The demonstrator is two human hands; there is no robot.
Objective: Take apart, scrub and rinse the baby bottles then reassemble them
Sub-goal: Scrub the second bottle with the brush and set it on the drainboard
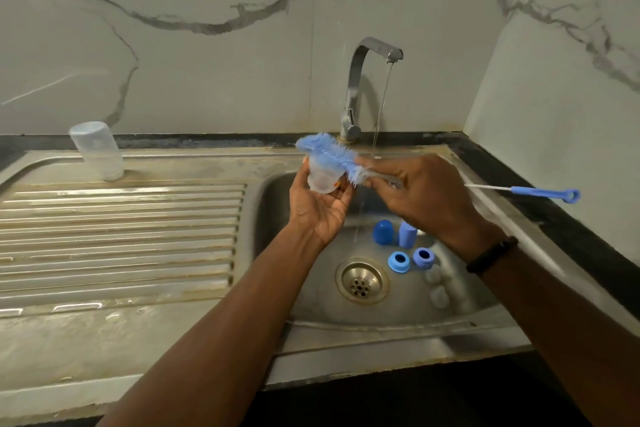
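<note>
Your left hand [320, 210] has its fingers [341, 196] cupped round a small clear bottle [322, 180], holding it from below, above the far-left corner of the sink basin [277, 218]. Your right hand [420, 199] is closed round the wire stem of the blue bottle brush [327, 156], fingers curled tight near the bristles. The brush lies across the top of the bottle, not down inside it, its long axis running from the bristle tip up at the far left to the blue loop handle [543, 191] out over the sink's right rim. The bottle stands roughly upright in your palm, though which end is up I can't tell. So you look to be mid-scrub on this second bottle: next, I'd say, tilt the bristle head and feed it into the mouth, or swing the bottle right under the stream. The tap [363, 80] at the back edge is running, water falling just right of your hands. Down by the drain [362, 282] sit two blue caps [382, 232], two blue collar rings [399, 261] and what seem to be clear teats [438, 288], all waiting. Over on the draining board's far-left corner, another clear bottle [97, 151] stands upside down, leaning a little, apparently done. Reassembly looks a long way off.
</note>
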